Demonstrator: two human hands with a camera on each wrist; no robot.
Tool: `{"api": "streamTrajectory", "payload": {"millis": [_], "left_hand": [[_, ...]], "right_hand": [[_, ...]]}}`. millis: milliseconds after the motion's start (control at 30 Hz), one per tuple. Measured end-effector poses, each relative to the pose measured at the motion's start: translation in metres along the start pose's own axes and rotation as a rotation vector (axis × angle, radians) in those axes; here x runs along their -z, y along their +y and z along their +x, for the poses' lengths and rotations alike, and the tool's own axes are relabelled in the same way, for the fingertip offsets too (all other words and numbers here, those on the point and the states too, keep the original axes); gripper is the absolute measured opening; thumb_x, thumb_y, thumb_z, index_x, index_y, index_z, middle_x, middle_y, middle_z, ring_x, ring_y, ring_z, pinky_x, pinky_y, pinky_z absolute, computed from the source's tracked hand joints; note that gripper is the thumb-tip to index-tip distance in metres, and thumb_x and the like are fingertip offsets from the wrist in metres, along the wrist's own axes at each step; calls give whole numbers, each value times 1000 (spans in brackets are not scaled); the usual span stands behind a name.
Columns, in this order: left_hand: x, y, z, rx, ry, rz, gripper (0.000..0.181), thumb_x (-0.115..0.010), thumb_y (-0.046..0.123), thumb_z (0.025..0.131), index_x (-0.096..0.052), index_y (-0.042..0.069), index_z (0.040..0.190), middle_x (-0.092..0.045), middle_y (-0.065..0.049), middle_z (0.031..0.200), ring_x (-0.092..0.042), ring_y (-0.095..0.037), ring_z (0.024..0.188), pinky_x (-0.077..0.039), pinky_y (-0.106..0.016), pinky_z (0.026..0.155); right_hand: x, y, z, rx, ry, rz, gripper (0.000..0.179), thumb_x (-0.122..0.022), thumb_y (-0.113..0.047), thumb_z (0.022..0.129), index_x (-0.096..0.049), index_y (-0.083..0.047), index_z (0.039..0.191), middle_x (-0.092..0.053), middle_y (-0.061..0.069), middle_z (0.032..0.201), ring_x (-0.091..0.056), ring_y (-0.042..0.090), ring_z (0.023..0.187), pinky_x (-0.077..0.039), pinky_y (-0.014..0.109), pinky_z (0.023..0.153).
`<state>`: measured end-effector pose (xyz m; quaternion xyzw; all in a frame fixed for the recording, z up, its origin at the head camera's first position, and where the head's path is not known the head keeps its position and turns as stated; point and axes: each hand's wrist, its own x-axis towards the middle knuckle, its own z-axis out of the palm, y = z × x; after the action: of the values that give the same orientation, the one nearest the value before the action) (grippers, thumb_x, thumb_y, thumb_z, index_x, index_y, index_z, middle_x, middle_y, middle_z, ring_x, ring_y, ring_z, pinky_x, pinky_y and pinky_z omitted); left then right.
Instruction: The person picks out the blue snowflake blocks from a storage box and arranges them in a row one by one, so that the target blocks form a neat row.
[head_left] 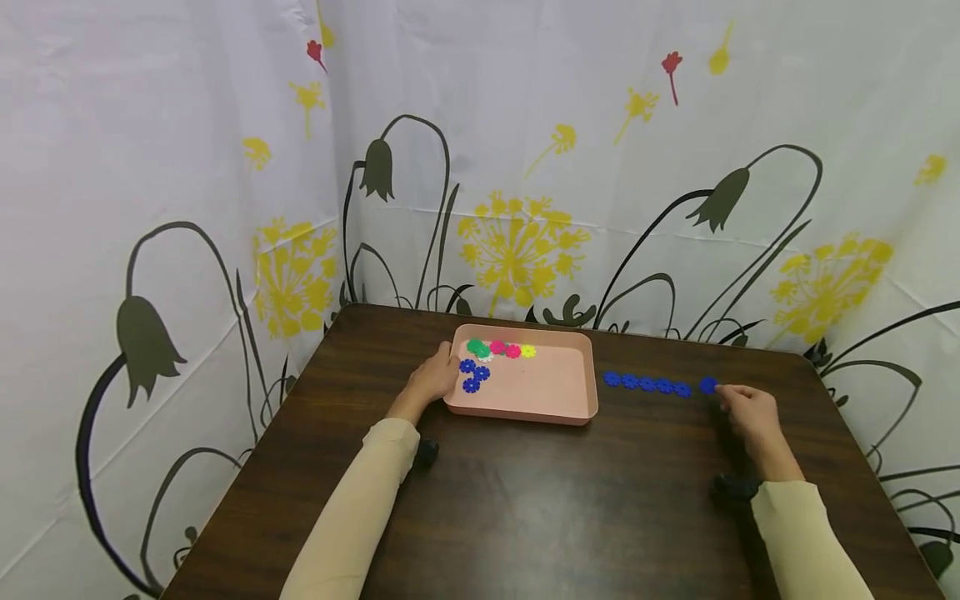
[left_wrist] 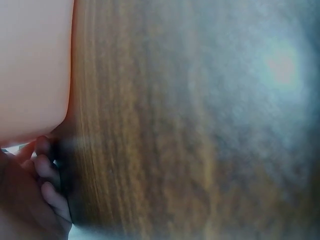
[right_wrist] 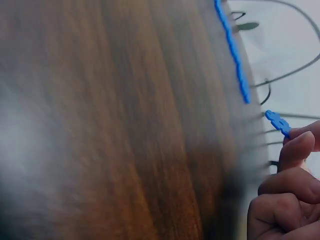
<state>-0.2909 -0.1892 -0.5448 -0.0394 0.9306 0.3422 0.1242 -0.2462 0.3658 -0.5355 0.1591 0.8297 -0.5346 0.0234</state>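
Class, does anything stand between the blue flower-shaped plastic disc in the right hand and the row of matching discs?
Nothing visible does. The right hand pinches the blue flower-shaped plastic disc past the right end of the row of matching discs; only dark wooden tabletop shows in the gap.

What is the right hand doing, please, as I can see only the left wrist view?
Observer: The right hand pinches a blue disc by its edge.
Operator: Thank you; is anything laid out on the table near it?
Observer: Yes, a row of five blue discs lies between the tray and that hand.
Operator: And could you tell me what the tray contains?
Observer: Toward its left side lies a loose group of coloured discs, including blue, green and pink ones.
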Motion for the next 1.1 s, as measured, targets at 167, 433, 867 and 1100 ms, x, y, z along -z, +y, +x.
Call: {"api": "streamTrajectory", "payload": {"millis": [167, 433, 867, 1100], "left_hand": [[0, 1, -2, 0, 11, 0, 58, -28, 38, 116, -25, 6, 164, -47, -23, 162, -52, -41, 141, -32, -64, 125], [-1, -8, 17, 2, 12, -1, 59, -31, 40, 114, -28, 7, 163, -50, -23, 158, -55, -41, 137, -35, -67, 121], [-17, -28, 43, -22, 26, 39, 59, -29, 40, 110, -33, 9, 160, -58, -21, 152, -61, -37, 130, -43, -63, 114], [-23, -42, 61, -31, 19, 48, 59, -30, 43, 111, -34, 10, 160, -59, -19, 152, -62, -35, 126, -44, -63, 112]], "right_hand": [[7, -1, 15, -87, -114, 98, 29, -61, -35, 108, -72, -17, 89, -59, -14, 66, -37, 2, 48, -38, 25, 50], [11, -4, 30, -147, -223, 21, 36, -60, -33, 108, -73, -24, 76, -62, -15, 67, -37, 2, 50, -36, 24, 53], [9, 4, 23, -80, -195, 3, 25, -61, -29, 109, -74, -11, 99, -62, -14, 69, -46, 4, 54, -41, 25, 53], [3, 7, 20, -73, -99, 23, 25, -58, -31, 110, -74, -12, 106, -64, -13, 69, -52, 5, 58, -45, 25, 54]]}}
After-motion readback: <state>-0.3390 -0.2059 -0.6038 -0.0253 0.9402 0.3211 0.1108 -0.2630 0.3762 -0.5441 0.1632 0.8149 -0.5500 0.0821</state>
